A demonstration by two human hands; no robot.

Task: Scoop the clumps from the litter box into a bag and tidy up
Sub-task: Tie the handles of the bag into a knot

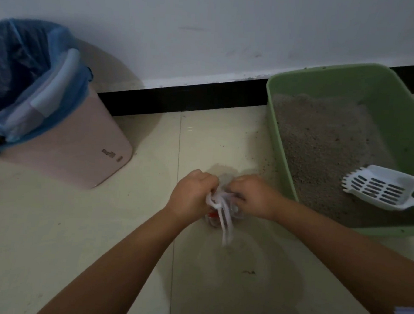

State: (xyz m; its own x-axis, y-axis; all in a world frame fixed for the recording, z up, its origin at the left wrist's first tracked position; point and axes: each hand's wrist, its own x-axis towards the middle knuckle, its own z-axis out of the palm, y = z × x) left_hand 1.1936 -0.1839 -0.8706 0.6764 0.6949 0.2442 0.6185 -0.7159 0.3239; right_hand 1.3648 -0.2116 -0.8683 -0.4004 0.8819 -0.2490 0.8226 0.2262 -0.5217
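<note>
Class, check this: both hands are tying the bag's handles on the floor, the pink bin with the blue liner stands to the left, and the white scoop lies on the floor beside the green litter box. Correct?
Not quite. In the head view the white scoop lies inside the green litter box, on the litter, not on the floor. The rest holds: left hand and right hand tie the bag; the pink bin stands left.

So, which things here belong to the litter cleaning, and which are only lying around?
Part of the job:
- small plastic bag, gripped by left hand and right hand
- green litter box
- white scoop, resting in the litter
- pink bin with blue liner, probably

Just there:
- stray litter grains on the floor
</note>
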